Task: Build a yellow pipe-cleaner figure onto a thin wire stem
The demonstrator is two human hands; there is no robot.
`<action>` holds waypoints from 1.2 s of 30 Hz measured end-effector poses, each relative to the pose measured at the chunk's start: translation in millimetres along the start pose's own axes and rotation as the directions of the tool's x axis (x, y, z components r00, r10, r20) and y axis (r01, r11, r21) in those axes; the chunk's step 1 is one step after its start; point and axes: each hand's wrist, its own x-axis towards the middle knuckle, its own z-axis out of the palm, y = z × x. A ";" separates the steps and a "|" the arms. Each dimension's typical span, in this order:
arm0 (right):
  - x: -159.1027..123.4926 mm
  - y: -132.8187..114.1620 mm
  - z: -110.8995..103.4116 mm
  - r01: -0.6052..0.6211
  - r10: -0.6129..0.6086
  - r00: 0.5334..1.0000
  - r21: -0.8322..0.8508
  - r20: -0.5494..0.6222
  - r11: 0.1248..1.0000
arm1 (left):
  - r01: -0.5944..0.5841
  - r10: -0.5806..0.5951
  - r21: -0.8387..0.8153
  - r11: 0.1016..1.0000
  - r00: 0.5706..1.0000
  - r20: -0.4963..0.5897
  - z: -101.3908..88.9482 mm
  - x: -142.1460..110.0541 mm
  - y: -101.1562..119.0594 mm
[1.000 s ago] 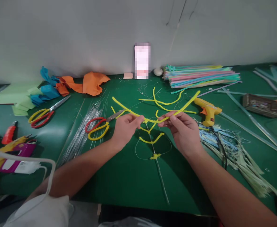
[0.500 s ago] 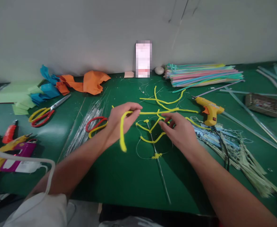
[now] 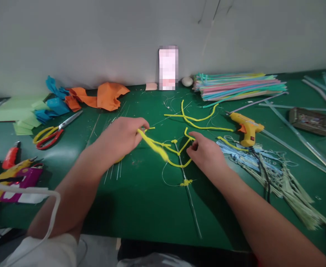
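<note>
My left hand (image 3: 126,135) is closed on one end of a bent yellow pipe cleaner (image 3: 159,150), whose free part is smeared by motion. My right hand (image 3: 207,150) has its thumb and forefinger curled together at the right side of a small branched piece. That piece has a thin clear stem (image 3: 192,211), curved yellow pipe cleaner arms (image 3: 174,164) and a yellow knot (image 3: 186,182) lower down. It lies on the green table (image 3: 152,211). More yellow pipe cleaners (image 3: 199,119) lie crossed beyond my hands. Thin silver wires (image 3: 111,172) run beneath my left forearm.
A yellow glue gun (image 3: 248,129) lies right, beside blue and pale green strands (image 3: 288,185). Behind are bundled coloured pipe cleaners (image 3: 240,87) and an upright phone (image 3: 168,68). Scissors (image 3: 50,135), orange paper (image 3: 111,96) and a red-handled tool (image 3: 12,155) lie left.
My left hand has moved left, turning the yellow pipe cleaner from across the piece to slanting down right. My right hand stays near the same spot, its fingers more curled; the branched piece has shifted slightly.
</note>
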 end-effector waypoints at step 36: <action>9.7 7.0 4.7 -0.088 0.181 0.983 0.950 0.034 0.299 | 0.320 -0.554 -0.873 0.367 0.829 0.071 94.3 8.6 24.5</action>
